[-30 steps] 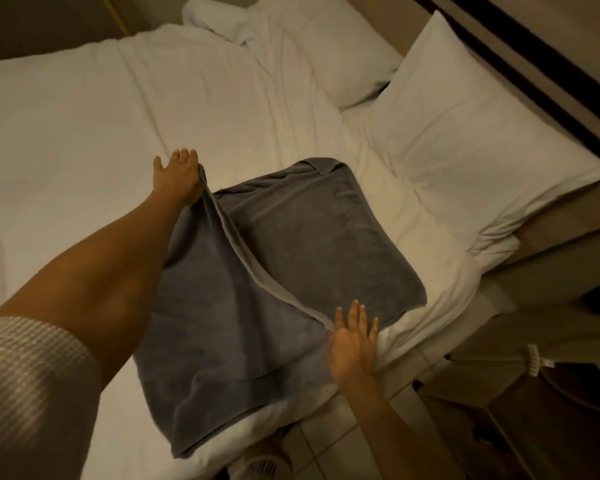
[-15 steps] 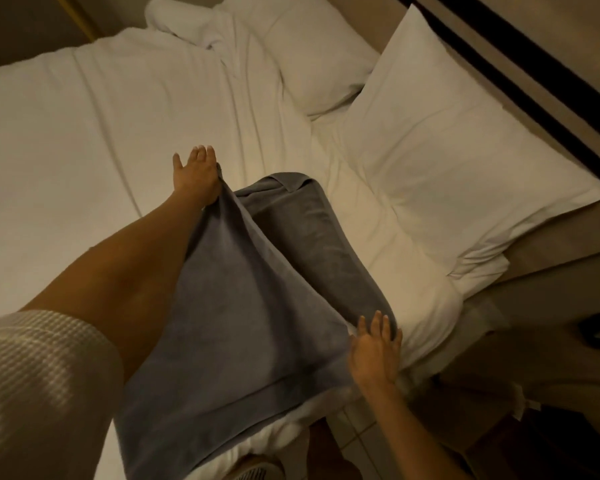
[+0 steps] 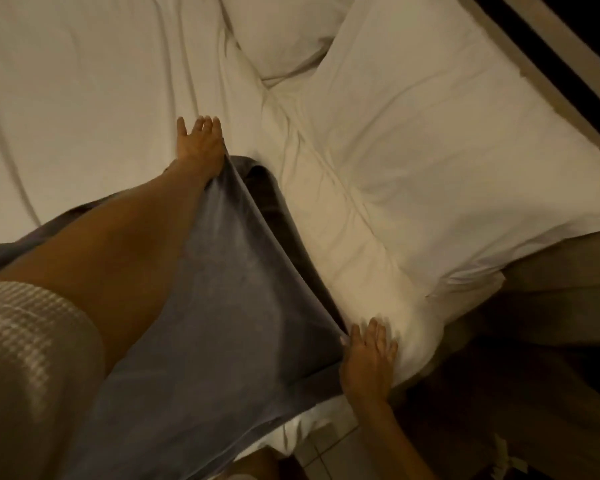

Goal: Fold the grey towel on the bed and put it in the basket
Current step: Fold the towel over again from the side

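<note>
Grey towel [image 3: 222,306], pinched at both corners by left hand [image 3: 201,147] and right hand [image 3: 368,358], has swept across itself toward the pillow [image 3: 430,150], nearly completing this fold.

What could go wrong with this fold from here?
1. The grey towel is stretched between the left hand and right hand, each holding only an edge; a slip would likely collapse the fold.
2. The towel's near end hangs past the bed edge and could drag the rest off.
3. The layer underneath is nearly hidden, so edges may land misaligned.
</note>
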